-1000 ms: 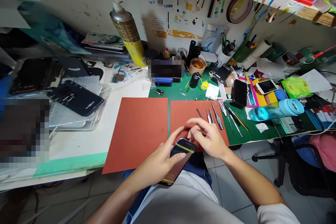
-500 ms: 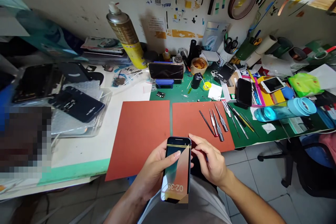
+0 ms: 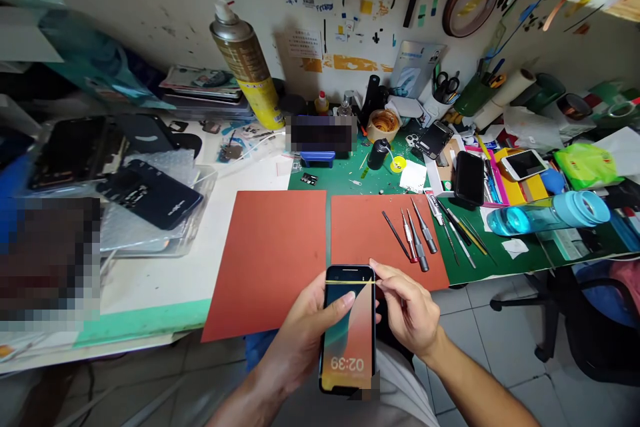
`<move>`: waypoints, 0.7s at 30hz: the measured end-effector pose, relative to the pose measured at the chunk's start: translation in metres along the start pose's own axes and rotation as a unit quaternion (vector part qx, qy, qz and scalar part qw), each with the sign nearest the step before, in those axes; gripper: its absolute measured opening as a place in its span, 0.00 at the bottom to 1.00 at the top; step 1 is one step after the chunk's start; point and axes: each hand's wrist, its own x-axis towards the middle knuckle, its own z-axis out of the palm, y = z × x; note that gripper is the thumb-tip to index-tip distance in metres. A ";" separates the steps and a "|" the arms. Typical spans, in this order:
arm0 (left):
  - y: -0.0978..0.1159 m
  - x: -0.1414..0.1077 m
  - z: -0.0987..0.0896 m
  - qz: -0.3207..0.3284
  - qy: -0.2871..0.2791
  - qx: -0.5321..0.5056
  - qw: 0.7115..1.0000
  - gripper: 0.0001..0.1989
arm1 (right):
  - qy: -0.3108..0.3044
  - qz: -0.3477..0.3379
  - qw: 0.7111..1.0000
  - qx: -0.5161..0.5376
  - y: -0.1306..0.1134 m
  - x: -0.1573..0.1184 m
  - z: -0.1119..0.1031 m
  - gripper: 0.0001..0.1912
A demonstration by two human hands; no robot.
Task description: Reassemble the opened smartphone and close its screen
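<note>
Here's the lit smartphone (image 3: 347, 340) right in front of you, over your lap at the near edge of the bench, its clock upside down in this view. Your left hand (image 3: 310, 313) is gripping it, thumb across the screen, and your right hand (image 3: 413, 313) is half closed, fingertips at the thin yellow band (image 3: 349, 282) near the far end; whether they pinch it, I can't tell. Good handling here looks like a light thumb, a firm hold on the sides, and any pull on that band even and low to the glass, so it doesn't snap. Just beyond lie two reddish-brown mats (image 3: 273, 247), precision screwdrivers (image 3: 416, 241) on the right one, then the spray can (image 3: 247, 70) farther back.
</note>
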 end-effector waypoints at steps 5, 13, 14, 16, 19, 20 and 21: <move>-0.005 0.000 -0.002 0.044 0.050 0.110 0.992 0.25 | -0.015 0.271 0.957 0.101 -0.018 0.014 -0.003 0.15; -0.001 -0.004 0.000 0.061 0.090 0.256 0.960 0.25 | -0.049 0.440 0.884 0.153 -0.027 0.046 -0.003 0.13; 0.001 -0.004 0.002 0.066 0.091 0.248 0.962 0.24 | -0.054 0.447 0.873 0.188 -0.026 0.045 -0.007 0.14; 0.005 -0.005 0.004 0.069 0.095 0.221 0.968 0.23 | -0.047 0.455 0.857 0.237 -0.024 0.043 -0.016 0.18; 0.010 -0.006 0.007 0.061 0.094 0.180 0.977 0.24 | -0.018 0.479 0.845 0.239 -0.020 0.041 -0.026 0.22; 0.010 -0.006 0.007 0.055 0.088 0.171 0.980 0.25 | -0.020 0.487 0.843 0.230 -0.020 0.042 -0.026 0.22; 0.010 -0.005 0.007 0.050 0.081 0.163 0.982 0.25 | -0.033 0.490 0.842 0.224 -0.019 0.044 -0.026 0.22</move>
